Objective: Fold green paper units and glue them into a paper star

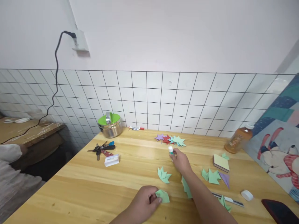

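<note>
Green paper [163, 196]: small folded piece at the front of the table [130, 174], pinched between thumb and fingers of the left hand [145, 202].
Tube [171, 151]: white and teal, farther back, fingers of the right hand [181, 160] closed around it.
Right forearm [205, 193]: slants across the wood, hiding part of a green sheet [186, 188].
Between the hands: a green fan [164, 175], apart from both.
Behind the tube: overlapping paper stars [177, 141] in purple, red and pale green.
Left side: keys [99, 149] beside a white box [111, 160]; near the tiled wall [153, 109], a green-lidded pot [113, 129] and a marker [136, 128].
Right side: bottle [238, 140], notepad [220, 162], green folds [213, 176], purple triangle [225, 179]; nearer the front, a knife [237, 203] partly covered by another fold [223, 202], a white cap [247, 195], a dark phone [280, 211].
Far left: someone's pale sleeve [16, 183] by another table [35, 132].
</note>
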A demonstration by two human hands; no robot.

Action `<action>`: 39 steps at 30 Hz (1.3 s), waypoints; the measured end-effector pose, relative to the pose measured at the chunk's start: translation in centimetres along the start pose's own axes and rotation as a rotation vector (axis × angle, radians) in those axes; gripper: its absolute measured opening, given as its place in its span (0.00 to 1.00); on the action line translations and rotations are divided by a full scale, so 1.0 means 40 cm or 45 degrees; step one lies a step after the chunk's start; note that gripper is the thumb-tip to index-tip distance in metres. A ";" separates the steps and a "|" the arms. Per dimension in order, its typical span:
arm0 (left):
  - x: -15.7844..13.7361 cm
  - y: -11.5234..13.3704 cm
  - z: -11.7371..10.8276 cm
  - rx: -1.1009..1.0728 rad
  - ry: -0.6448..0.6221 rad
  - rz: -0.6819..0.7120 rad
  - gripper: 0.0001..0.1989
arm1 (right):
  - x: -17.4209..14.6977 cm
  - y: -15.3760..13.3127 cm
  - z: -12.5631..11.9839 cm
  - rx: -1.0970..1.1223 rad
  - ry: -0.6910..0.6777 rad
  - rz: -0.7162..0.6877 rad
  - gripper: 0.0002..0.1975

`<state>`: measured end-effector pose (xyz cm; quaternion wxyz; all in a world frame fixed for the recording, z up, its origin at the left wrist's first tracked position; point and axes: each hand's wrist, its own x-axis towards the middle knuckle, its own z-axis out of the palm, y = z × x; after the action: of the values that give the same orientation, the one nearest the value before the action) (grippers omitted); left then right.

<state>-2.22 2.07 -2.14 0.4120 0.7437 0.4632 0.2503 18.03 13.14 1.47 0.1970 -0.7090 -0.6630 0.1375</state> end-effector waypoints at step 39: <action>-0.006 0.014 -0.009 0.112 -0.035 0.004 0.12 | -0.241 0.344 -0.229 -0.060 0.230 0.161 0.16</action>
<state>-2.33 1.88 -1.46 0.3847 0.7653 0.4668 0.2200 33.58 2.06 2.57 0.2301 -0.7634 -0.5994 0.0697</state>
